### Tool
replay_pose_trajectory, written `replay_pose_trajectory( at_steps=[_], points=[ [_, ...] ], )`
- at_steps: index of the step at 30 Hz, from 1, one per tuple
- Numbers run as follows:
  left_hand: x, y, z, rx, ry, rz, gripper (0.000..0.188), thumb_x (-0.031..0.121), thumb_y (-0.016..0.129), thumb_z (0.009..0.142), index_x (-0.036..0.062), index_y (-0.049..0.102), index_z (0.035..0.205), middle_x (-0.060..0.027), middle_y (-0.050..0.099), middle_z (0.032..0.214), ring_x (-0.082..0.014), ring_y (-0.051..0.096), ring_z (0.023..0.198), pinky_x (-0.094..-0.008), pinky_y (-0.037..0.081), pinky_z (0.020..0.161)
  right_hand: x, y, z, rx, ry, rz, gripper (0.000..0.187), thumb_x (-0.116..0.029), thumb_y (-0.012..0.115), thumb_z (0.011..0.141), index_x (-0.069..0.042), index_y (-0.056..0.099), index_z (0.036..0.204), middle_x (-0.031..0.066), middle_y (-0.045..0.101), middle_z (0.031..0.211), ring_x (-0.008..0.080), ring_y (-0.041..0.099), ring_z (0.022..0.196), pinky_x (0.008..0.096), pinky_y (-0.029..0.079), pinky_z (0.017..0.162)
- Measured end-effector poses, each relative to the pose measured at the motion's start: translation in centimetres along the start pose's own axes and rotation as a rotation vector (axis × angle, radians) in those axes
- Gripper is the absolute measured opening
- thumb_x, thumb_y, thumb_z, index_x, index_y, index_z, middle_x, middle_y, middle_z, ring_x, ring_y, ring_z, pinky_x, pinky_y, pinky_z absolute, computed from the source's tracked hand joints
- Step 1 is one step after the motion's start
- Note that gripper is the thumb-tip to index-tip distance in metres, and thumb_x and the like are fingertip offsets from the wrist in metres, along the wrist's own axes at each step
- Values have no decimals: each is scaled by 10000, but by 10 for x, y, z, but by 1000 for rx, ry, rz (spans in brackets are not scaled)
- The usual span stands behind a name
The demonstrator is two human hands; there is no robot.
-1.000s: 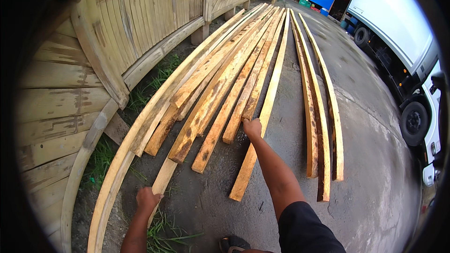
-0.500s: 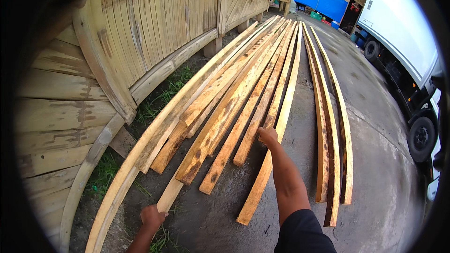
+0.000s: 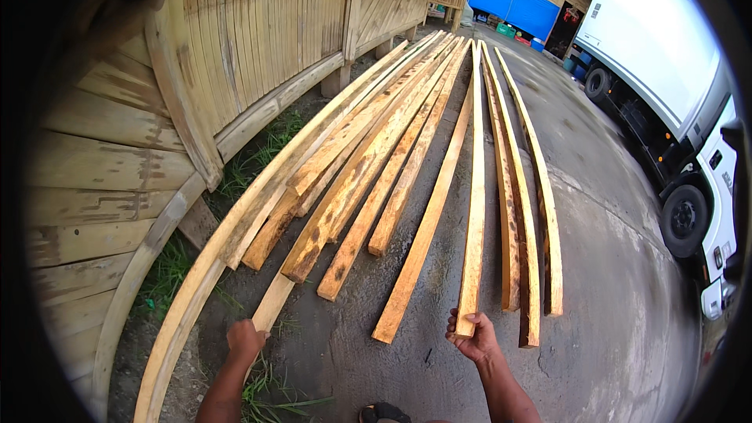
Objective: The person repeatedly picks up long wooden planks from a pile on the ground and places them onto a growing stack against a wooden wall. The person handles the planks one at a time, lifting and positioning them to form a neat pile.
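Note:
Long wooden beams lie side by side on the ground, running away from me. My right hand (image 3: 475, 337) is closed around the near end of one beam (image 3: 475, 243), thumb on top and fingers beneath, and that end is raised off the ground. To its left lies another beam (image 3: 419, 266), apart from the rest. At the lower left, my left hand (image 3: 246, 340) is closed on the near part of a pale board (image 3: 276, 300). This board's far part is hidden under a stained beam (image 3: 301, 262). Several more beams (image 3: 368, 223) fan out between my hands.
Three beams (image 3: 531, 266) lie to the right of my right hand. A bamboo-slat wall (image 3: 227, 47) with grass (image 3: 168, 278) at its foot borders the left side. A white truck (image 3: 650, 39) stands at the right on wet concrete (image 3: 619, 290). A blue tarp (image 3: 513, 8) hangs far back.
My right hand has moved down and right, from beside the grouped beams to the near end of one beam, now shifted rightward. My left hand stays on the pale board.

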State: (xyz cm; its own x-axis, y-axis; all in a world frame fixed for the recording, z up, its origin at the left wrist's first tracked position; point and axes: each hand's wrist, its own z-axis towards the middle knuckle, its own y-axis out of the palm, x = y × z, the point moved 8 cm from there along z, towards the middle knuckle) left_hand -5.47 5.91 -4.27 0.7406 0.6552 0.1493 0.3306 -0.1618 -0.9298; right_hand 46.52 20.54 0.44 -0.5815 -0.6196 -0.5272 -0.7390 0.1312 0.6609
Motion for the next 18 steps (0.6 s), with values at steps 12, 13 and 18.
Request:
replay_pose_trajectory(
  at_steps=[12, 13, 18],
  points=[
    [197, -76, -83, -147, 556, -697, 680, 440, 599, 929, -80, 486, 1352, -257, 555, 1341, -376, 567, 1214, -456, 467, 995, 151, 148, -69, -532, 321, 561, 392, -202, 639, 643, -79, 524, 998, 30, 512, 828, 171, 464, 766, 326, 427, 750],
    [219, -77, -88, -227, 484, -723, 760, 494, 612, 902, -99, 472, 1356, -281, 549, 1338, -383, 568, 1216, -458, 471, 991, 156, 150, -67, -499, 313, 529, 390, -198, 634, 651, -79, 527, 1006, 34, 514, 830, 172, 467, 770, 336, 428, 761],
    [297, -62, -106, -501, 428, -642, 1094, 643, 717, 699, -210, 422, 1318, -377, 556, 1255, -385, 595, 1184, -454, 496, 953, 171, 128, -69, -222, 214, 212, 364, -144, 615, 747, -65, 526, 1090, 68, 555, 901, 195, 515, 838, 390, 436, 790]
  ],
)
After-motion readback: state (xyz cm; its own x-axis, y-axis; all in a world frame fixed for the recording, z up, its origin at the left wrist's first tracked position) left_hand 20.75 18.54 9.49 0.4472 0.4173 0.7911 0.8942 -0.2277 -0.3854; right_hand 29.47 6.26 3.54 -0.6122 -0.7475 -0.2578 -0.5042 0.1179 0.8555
